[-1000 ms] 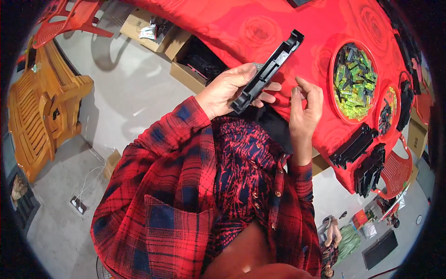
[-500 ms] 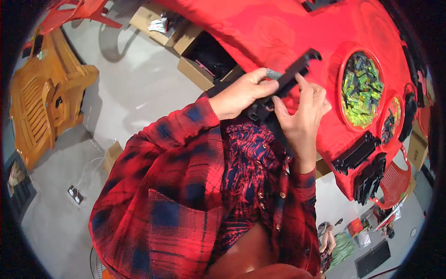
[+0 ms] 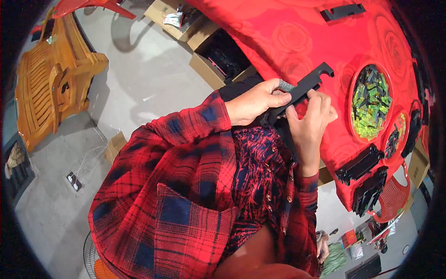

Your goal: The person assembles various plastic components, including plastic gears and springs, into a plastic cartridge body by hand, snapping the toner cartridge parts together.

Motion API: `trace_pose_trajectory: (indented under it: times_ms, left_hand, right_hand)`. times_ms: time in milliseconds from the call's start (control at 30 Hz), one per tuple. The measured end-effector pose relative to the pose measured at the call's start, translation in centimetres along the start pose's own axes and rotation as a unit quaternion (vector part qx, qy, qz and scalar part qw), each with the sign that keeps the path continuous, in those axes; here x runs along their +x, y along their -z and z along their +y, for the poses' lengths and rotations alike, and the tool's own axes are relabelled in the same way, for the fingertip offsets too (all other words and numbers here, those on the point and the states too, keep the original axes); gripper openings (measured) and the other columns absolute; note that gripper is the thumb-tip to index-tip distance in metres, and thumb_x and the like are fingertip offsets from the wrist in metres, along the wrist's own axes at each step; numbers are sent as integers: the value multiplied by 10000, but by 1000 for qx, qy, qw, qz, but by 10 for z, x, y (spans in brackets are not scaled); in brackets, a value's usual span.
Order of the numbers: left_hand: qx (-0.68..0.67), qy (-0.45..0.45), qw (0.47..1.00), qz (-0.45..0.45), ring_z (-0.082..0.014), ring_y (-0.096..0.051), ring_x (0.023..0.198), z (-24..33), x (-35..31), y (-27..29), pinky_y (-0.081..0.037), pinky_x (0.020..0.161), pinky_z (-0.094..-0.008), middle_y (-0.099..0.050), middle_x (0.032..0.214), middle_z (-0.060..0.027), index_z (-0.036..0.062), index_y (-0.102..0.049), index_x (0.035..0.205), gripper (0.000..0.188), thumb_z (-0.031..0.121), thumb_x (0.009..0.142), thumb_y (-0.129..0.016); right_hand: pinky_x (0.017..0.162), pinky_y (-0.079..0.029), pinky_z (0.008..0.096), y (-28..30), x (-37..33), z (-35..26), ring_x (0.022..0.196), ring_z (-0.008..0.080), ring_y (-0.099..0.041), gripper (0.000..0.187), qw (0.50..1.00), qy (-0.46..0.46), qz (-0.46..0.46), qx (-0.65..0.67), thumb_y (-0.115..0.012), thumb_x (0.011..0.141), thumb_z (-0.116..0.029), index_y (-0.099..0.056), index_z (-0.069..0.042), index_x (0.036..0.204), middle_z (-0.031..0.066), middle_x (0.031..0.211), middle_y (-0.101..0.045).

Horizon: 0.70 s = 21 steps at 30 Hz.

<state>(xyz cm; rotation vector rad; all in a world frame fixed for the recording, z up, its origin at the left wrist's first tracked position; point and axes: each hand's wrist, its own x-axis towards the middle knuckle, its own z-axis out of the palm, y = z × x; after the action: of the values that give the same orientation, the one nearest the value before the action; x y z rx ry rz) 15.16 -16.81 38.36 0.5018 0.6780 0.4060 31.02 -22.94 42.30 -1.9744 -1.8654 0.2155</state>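
A long black plastic part (image 3: 308, 86) with a hooked, notched end slants up to the right in front of me, over the near edge of the red-covered table. My left hand (image 3: 256, 102) is closed on its lower half, thumb on top. Something grey shows at that hand's forefinger, perhaps a wrap. My right hand (image 3: 308, 124) has its fingers bent against the part's right side and its thumb near the lower end. Whether a small piece sits between those fingertips is hidden. The part's lower end is partly covered by my hands.
Right of my hands, a red basin (image 3: 351, 109) holds yellow-green and black small pieces; a smaller red bowl (image 3: 405, 131) is beside it. Similar black parts (image 3: 360, 163) are stacked at the table's corner. One black part (image 3: 343, 12) lies farther off. Cardboard boxes (image 3: 203, 69) stand left of the table.
The view has shifted, so the scene sits lower and farther right. My right forefinger has bent more along the part. Both hands stay on it.
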Motion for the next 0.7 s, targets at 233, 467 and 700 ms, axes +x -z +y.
trace_pose_trajectory:
  times_ms: [233,467,700]
  left_hand:
    - [13,-14,1000,1,-117,-617,918,2,2,0,-504,838,-286,-648,1018,-11,18,-589,1189,277,212,992,-611]
    - [-23,-21,998,49,-129,-627,973,-6,2,1,-501,906,-300,-662,1081,-28,5,-598,1209,293,151,959,-646]
    - [-66,-22,996,57,-130,-639,904,-11,-5,10,-532,816,-293,-655,1021,-57,3,-562,1174,272,104,944,-667]
  right_hand:
    - [894,-333,456,-8,1,9,1038,288,-534,569,999,19,32,14,-811,621,-195,-567,-41,1112,122,1075,-567]
    - [875,-336,445,-7,-3,7,992,278,-533,510,997,34,70,2,-789,628,-190,-577,-51,1070,108,1035,-567]
    - [920,-340,434,-11,-7,0,1023,291,-543,534,999,35,38,-4,-790,641,-177,-575,-35,1108,121,1070,-578]
